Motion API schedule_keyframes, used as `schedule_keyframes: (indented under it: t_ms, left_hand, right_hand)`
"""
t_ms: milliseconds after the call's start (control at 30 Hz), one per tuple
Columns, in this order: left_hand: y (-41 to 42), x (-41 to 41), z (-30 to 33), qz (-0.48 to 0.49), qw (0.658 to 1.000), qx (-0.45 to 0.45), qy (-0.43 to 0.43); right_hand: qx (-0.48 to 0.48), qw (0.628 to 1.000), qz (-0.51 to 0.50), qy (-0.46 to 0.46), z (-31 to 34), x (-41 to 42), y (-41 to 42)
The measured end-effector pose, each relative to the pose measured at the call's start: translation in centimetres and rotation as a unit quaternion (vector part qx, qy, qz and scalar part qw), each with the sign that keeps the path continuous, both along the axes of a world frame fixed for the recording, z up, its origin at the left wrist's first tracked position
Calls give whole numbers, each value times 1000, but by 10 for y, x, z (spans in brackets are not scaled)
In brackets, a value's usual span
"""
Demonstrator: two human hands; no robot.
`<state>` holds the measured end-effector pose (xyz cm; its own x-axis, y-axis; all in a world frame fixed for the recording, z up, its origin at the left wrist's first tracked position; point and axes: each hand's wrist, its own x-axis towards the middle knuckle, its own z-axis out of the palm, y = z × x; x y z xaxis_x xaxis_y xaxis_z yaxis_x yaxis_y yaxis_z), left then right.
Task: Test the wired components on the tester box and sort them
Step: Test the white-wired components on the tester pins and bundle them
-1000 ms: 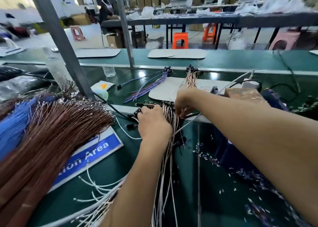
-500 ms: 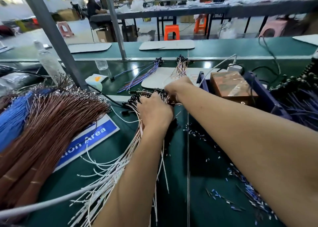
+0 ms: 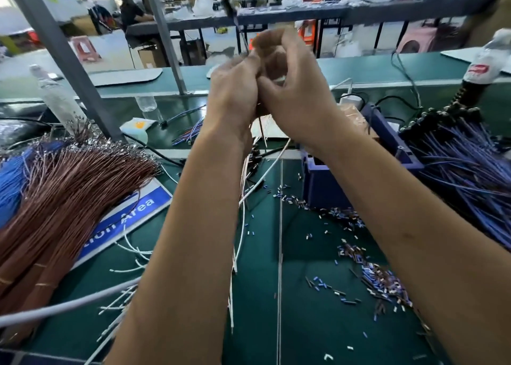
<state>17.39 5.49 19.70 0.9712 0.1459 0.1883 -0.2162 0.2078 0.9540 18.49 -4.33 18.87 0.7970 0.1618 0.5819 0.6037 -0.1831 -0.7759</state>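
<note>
Green matting covers my bench [image 3: 276, 323], and beyond it a grey upright post [image 3: 63, 54] rises at the left with a factory floor of stools and cartons behind. On my left lies a thick sheaf of brown wires [image 3: 69, 198] with a blue bundle [image 3: 11, 182] beside it, partly covering a blue and white sign [image 3: 130, 212]. Loose white leads [image 3: 121, 256] trail across the mat near my left forearm. To my right sits a blue bin [image 3: 387, 143], and past it a heap of blue wired parts [image 3: 464, 165] with black heads. Small cut sleeve bits [image 3: 367, 268] are scattered over the mat on the right. A clear bottle [image 3: 52, 93] stands at the far left, another [image 3: 486, 63] at the far right.

Both my hands are raised above the bench, pressed together in front of my view. My left hand [image 3: 235, 93] curls round the wired component [image 3: 237, 24], whose black head pokes up above my knuckles, blurred; its thin leads hang below my palms. My right hand [image 3: 293, 88] pinches it too, fingers bent close against the left.
</note>
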Motion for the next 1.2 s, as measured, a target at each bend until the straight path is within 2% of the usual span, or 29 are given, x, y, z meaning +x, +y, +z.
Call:
schedule_keyframes:
  t_ms: [100, 200, 300, 400, 467, 500, 567, 633, 667, 733, 800, 867, 1000, 1067, 1200]
  left_hand:
    - [-18, -16, 14, -9, 999, 13, -36]
    - [-36, -28, 24, -37, 998, -14, -46]
    - [-48, -35, 29, -89, 986, -127, -67]
    - [-57, -37, 24, -136, 947, -287, -48]
    - [-63, -38, 10, -137, 937, -318, -40]
    - [-68, -39, -1, -129, 942, -306, -43]
    - [-77, -42, -30, -79, 969, -222, -68]
    - [-85, -46, -70, -12, 991, -50, -122]
    - [-89, -47, -91, 16, 986, 57, -155]
    - [-91, -49, -130, 38, 935, 281, -214]
    - [-91, -50, -161, 19, 875, 422, -239]
    - [-91, -48, -178, -5, 855, 464, -231]
    - [-88, -42, -193, -55, 841, 499, -202]
    - [-85, -41, -196, -78, 843, 492, -202]
    - [-81, -36, -200, -46, 867, 456, -196]
  right_hand:
    - [43, 999, 27, -14, 6, -23, -24]
    - [84, 995, 41, -31, 14, -42, -54]
    - [18, 998, 3, -67, 18, -51, -92]
    - [-55, 995, -33, -79, 4, -57, -133]
    - [-66, 995, -53, -51, -16, -58, -154]
    - [-78, 994, -67, -36, -28, -58, -164]
    - [-135, 986, -96, -27, -52, -55, -179]
    - [-198, 973, -113, -34, -75, -53, -186]
    - [-219, 968, -113, -34, -86, -52, -187]
    - [-264, 957, -115, -40, -108, -51, -185]
    - [-308, 942, -118, -61, -128, -51, -180]
    - [-316, 936, -126, -88, -145, -52, -176]
    - [-274, 947, -135, -100, -162, -55, -174]
    - [-247, 957, -132, -80, -164, -55, -174]
    - [-200, 970, -136, -37, -165, -54, -179]
